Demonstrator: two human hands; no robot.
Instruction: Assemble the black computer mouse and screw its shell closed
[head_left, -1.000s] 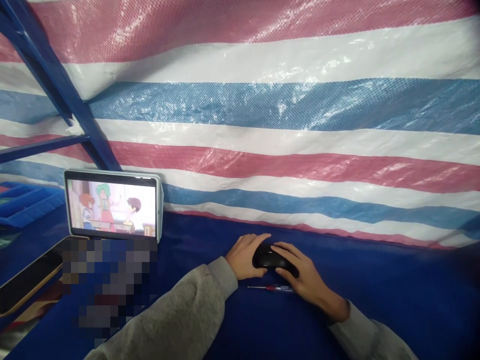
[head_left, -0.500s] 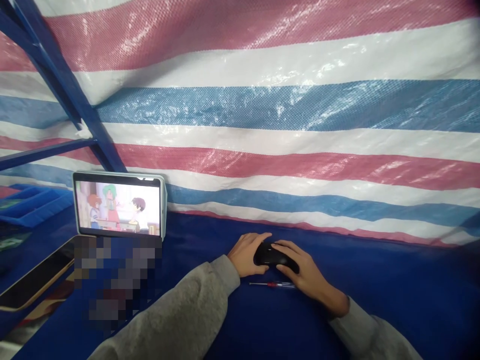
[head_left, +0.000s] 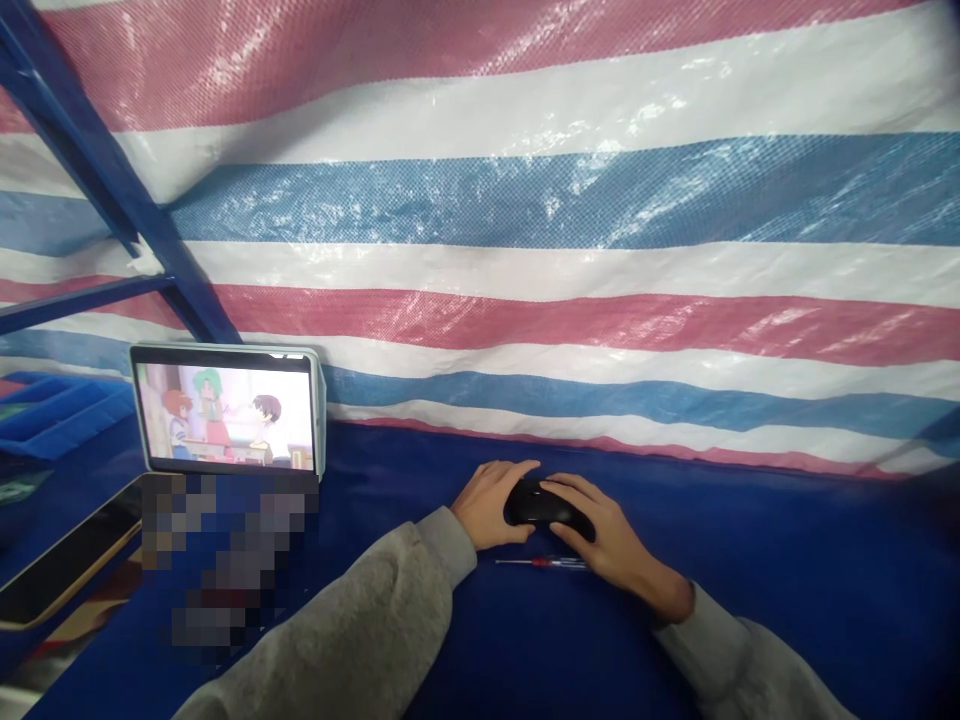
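Note:
A glossy black computer mouse (head_left: 546,506) lies on the blue table surface between my two hands. My left hand (head_left: 491,504) grips its left end, thumb along the near side and fingers along the far side. Around the right end are the fingers and thumb of my right hand (head_left: 611,535). Just below the mouse, on the near side, lies a thin screwdriver (head_left: 536,562) with a red and clear handle; its right end reaches close to my right hand.
A tablet (head_left: 225,410) showing a cartoon stands at the left. Nearer lies a phone (head_left: 71,555), beside a pixelated patch. Blue trays (head_left: 67,415) sit at the far left, by a blue metal frame (head_left: 142,200). Striped sheeting (head_left: 525,270) hangs behind the table (head_left: 750,560).
The whole view has shifted slightly, so things appear a little further left. Both hands keep the same hold on the mouse.

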